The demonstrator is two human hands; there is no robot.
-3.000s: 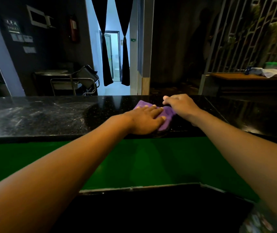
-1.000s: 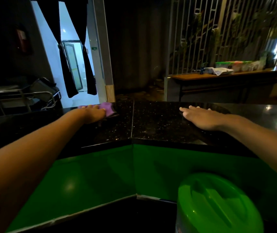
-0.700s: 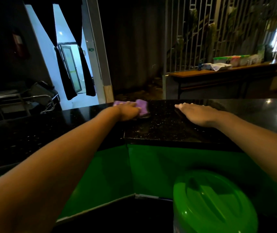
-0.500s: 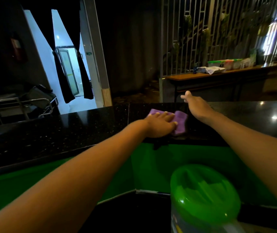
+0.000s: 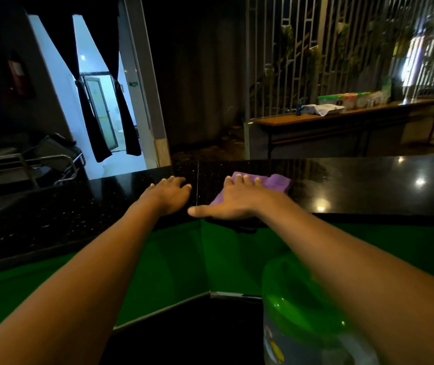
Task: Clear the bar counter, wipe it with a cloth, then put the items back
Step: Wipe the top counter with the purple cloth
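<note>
Cloth (image 5: 276,183) (part-hidden under right hand (image 5: 239,200))

cloth (image 5: 276,183): purple | counter (image 5: 368,185): speckled black | lid (image 5: 297,299): green

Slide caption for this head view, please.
Right hand pressed flat on a purple cloth on the black speckled stone counter; left hand flat beside it.

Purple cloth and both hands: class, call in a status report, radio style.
Right hand flat on purple cloth, pressing it to black counter. Left hand flat on bare counter, empty. Nothing in the way.
</note>
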